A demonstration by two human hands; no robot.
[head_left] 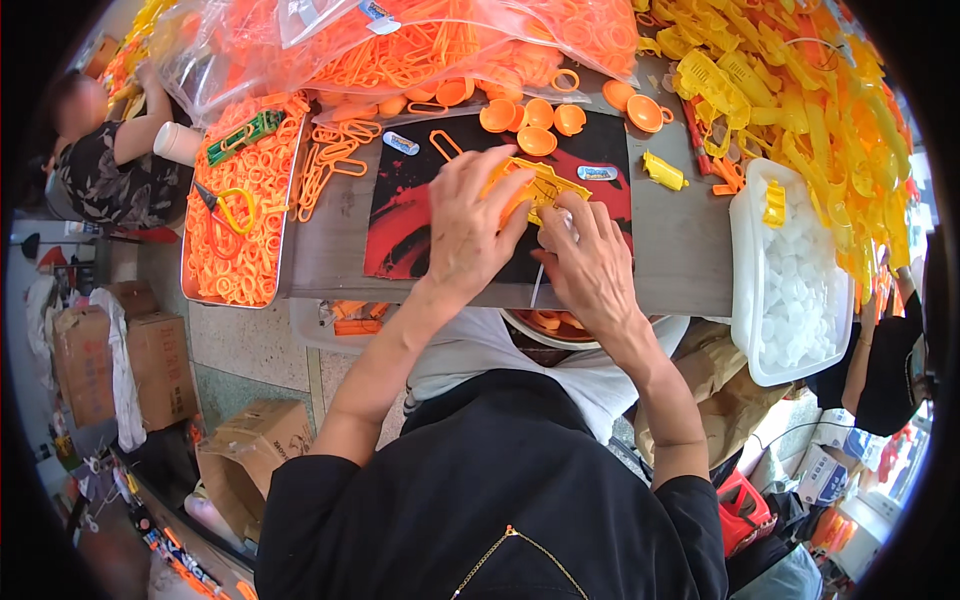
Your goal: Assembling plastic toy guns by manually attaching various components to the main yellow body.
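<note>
A yellow plastic shell (pixel 547 184) with ribs inside lies over the dark red-and-black mat (pixel 400 245). My left hand (pixel 473 215) is closed around the shell's left side, fingers curled over its edge. At the shell's near right edge, my right hand (pixel 590 250) is closed in a pinch. A thin white stick (pixel 537 284) sticks out below its fingers; the stick's other end is hidden. Orange half-round cups (pixel 537 140) lie just beyond the shell. Beside my left hand is an orange oval loop (pixel 444 145), and a small yellow part (pixel 664 171) lies right of the mat.
On the left stands a tray of orange rings (pixel 235 270) with scissors (pixel 226 212) on top. A white bin (pixel 748 290) of translucent pieces stands right, beneath heaped yellow parts (pixel 800 110). Bags of orange parts (pixel 430 40) fill the far side. Other people sit at both sides.
</note>
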